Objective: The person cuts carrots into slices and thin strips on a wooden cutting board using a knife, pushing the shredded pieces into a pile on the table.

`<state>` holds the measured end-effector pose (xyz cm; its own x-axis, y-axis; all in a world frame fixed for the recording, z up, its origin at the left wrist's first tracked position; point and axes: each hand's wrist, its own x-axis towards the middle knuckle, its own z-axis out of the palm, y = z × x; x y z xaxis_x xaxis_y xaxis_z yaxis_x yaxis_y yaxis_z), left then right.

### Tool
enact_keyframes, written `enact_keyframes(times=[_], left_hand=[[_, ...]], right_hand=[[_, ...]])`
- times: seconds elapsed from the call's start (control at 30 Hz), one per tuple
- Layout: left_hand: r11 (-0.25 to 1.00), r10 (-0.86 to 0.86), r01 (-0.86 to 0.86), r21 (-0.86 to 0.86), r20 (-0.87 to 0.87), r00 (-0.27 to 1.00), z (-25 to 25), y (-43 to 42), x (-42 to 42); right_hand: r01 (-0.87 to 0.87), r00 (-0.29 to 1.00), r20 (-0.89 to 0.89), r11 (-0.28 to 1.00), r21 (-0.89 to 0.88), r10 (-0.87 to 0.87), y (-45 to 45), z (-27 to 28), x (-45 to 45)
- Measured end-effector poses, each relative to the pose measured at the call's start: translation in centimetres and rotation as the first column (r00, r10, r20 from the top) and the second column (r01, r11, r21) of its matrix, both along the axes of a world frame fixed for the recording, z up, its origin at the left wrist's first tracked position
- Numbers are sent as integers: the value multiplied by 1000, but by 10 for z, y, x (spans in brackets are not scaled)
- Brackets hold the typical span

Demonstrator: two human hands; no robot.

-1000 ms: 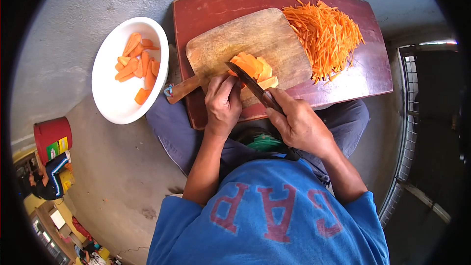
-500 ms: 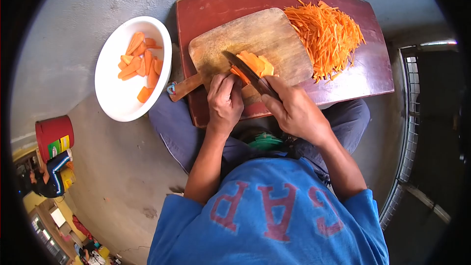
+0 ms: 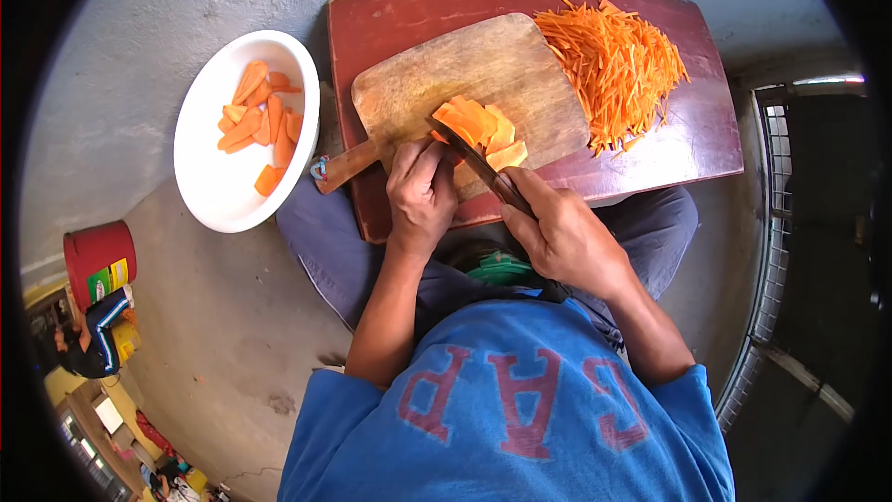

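Observation:
My right hand (image 3: 567, 234) grips a dark-bladed knife (image 3: 483, 165), its blade slanting up and left across the wooden chopping board (image 3: 520, 65). Sliced carrot (image 3: 483, 125) lies on the board along the far side of the blade, in flat overlapping pieces. On the near side, my left hand (image 3: 423, 191) is closed with knuckles bent at the board's lower edge. Its fingers press on carrot right beside the blade; only a bit of orange shows by the fingertips, and the rest is hidden. The board's handle (image 3: 346, 167) points to the lower left.
A heap of shredded carrot (image 3: 618, 74) lies right of the board on the low red table (image 3: 400, 14). To the left stands a white basin (image 3: 206, 181) with several carrot pieces. A red bucket (image 3: 98, 260) and another person (image 3: 102, 335) are farther left. A wall runs behind the table.
The knife has shifted slightly down and right, its tip now lower. The carrot slices beyond the blade have spread apart, one toward the board's near edge. My left hand stays beside the blade.

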<state>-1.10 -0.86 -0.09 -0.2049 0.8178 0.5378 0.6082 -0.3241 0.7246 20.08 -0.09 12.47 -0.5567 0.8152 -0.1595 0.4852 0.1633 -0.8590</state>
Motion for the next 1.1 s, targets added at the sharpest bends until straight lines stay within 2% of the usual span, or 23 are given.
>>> enact_keyframes(times=[0.23,0.37,0.4,0.5,0.67,0.77,0.87,1.1], left_hand=[[1000,-27,27,-1,-5,1000,2,1,-1],[1000,-5,4,-11,-15,1000,-1,0,-1],[1000,-9,9,-19,-15,1000,-1,-1,-1],[1000,-19,19,-24,-14,1000,0,0,-3],[999,-50,50,15,-7,999,0,2,-1],[999,-47,47,0,-10,999,0,-3,-4],[1000,-26,27,11,-106,994,-4,-8,-6],[999,-28,23,-46,-118,993,-1,-6,-3]], right_hand=[[-55,996,-58,979,198,68,35,-52,-29],[-6,996,-91,998,61,12,42,-30,-23],[8,998,-65,995,104,-2,39,-32,-17],[11,1000,-18,999,52,-10,26,-9,-4],[30,999,-43,997,-74,-33,13,-20,4],[47,991,-124,998,-42,-52,8,-26,-4],[32,992,-122,999,-37,-36,10,-26,-7],[72,994,-72,989,-133,-82,15,-10,10]])
